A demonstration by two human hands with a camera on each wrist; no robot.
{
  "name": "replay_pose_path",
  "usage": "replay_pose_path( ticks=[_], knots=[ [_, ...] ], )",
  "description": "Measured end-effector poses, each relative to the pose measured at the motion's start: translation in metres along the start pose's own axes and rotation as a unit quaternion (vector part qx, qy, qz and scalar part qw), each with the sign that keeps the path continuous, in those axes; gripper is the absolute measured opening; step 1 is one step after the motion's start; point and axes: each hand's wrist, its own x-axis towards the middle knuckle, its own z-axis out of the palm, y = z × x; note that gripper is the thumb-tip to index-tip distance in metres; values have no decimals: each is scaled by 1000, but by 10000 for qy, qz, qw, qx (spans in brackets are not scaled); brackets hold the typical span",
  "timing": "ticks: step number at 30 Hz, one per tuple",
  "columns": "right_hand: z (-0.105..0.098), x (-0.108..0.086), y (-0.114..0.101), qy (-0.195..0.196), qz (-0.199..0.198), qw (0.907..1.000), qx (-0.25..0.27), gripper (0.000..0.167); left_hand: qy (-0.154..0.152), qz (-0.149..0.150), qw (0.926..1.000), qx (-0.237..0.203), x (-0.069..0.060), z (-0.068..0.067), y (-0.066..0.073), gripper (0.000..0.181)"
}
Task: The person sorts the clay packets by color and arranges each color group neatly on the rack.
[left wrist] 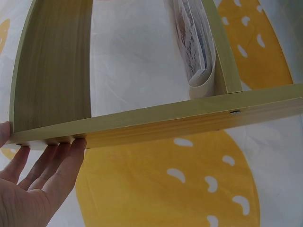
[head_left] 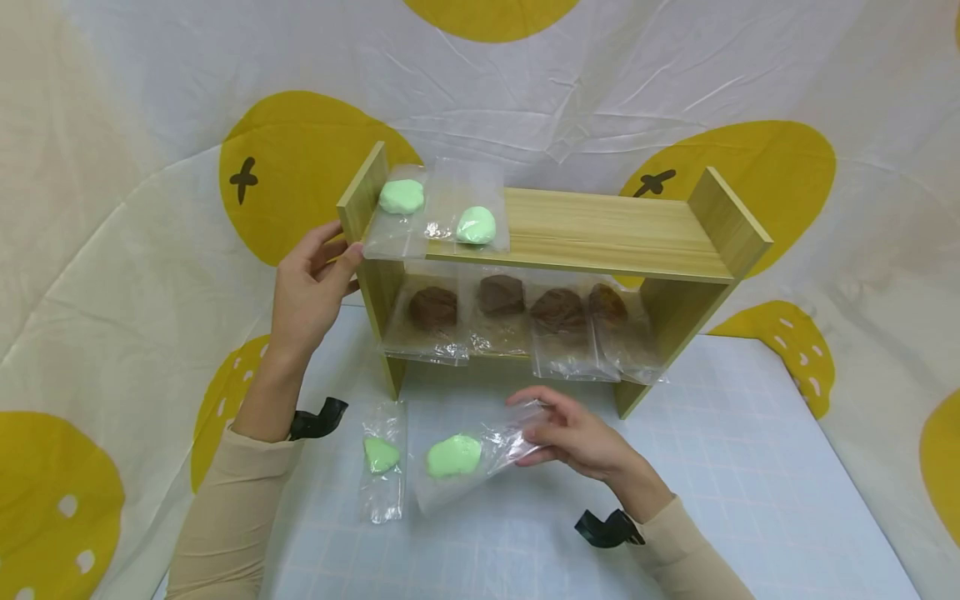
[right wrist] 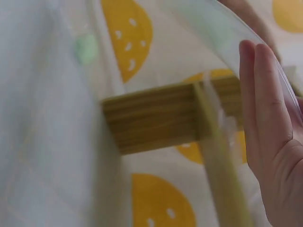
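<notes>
A small wooden shelf [head_left: 615,237] stands on the table. My left hand [head_left: 307,287] grips its left side panel, thumb by the front edge; in the left wrist view the fingers of that hand [left wrist: 42,189] lie against the panel's outer face [left wrist: 161,125]. In front of the shelf, my right hand [head_left: 573,437] pinches the right end of a clear bag with a light green lump [head_left: 453,456]. The right wrist view shows the bag [right wrist: 227,35] beside straight fingers of this hand [right wrist: 274,127]. Another bagged green lump [head_left: 381,455] lies to its left on the table.
On the upper board's left part lie two bagged green lumps [head_left: 402,197] [head_left: 476,225]. Several bagged brown lumps [head_left: 558,310] line the lower board, with bag ends hanging over its front edge. Patterned cloth [head_left: 540,100] hangs behind and beside the table [head_left: 750,467].
</notes>
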Motion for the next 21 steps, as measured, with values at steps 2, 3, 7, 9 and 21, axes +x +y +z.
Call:
replay_pose_path(
  ticks=[2, 3, 7, 9, 21],
  knots=[
    [5, -4, -10, -16, -262, 9996, 37, 42, -8, 5, 10000, -5, 0, 0, 0, 43],
    [7, -5, -14, -4, -400, 9992, 47, 41, -11, 11, 10000, -6, 0, 0, 1, 43],
    [16, -12, -35, 174, -858, 9959, 210, 42, -13, 33, 10000, -35, 0, 0, 1, 43],
    [20, -16, -44, 299, -1078, 9932, 334, 44, -13, 24, 10000, -42, 0, 0, 1, 43],
    [32, -27, -97, 1676, -1817, 9663, 721, 52, 0, -59, 10000, -4, 0, 0, 1, 44]
  ],
)
